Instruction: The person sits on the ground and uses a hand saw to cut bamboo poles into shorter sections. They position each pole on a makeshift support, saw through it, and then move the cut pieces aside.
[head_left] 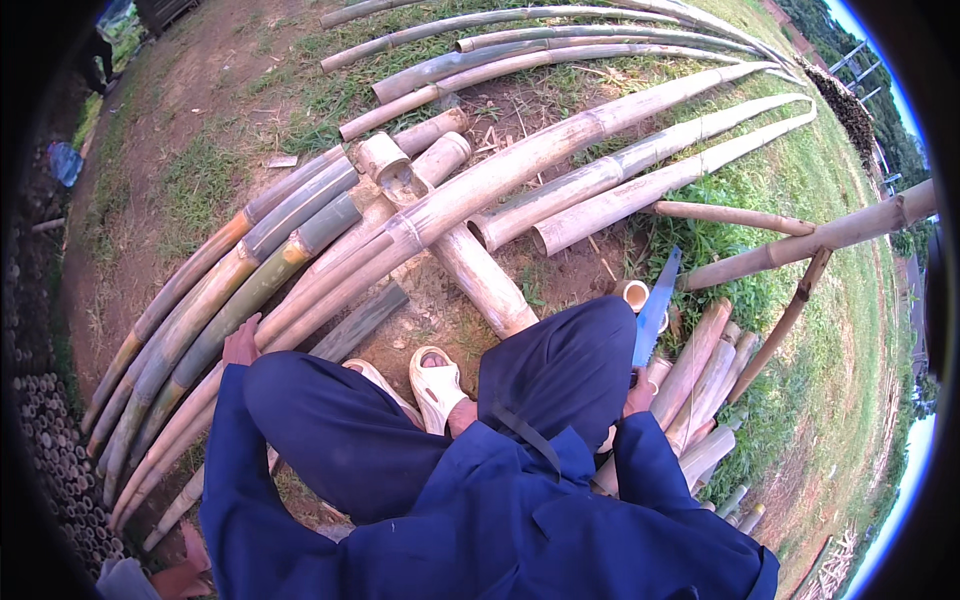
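A long pale bamboo pole [520, 165] runs from the lower left to the far right, lying across a thick bamboo log [478, 275] in front of my knees. Beside my left knee, my left hand [242, 342] grips this pole, its fingers partly hidden. My right hand [637, 396], next to my right knee, is closed on the handle of a hand saw [657, 305]. The saw's bluish blade points up and away from me, apart from the pole. Its handle is mostly covered by my hand and knee.
Several green-brown bamboo poles [250, 240] lie to the left. More poles [540, 45] spread across the far ground. Cut bamboo pieces [695, 365] are stacked at my right, near a propped pole frame [810, 240]. Another person's hand [185, 568] shows at lower left.
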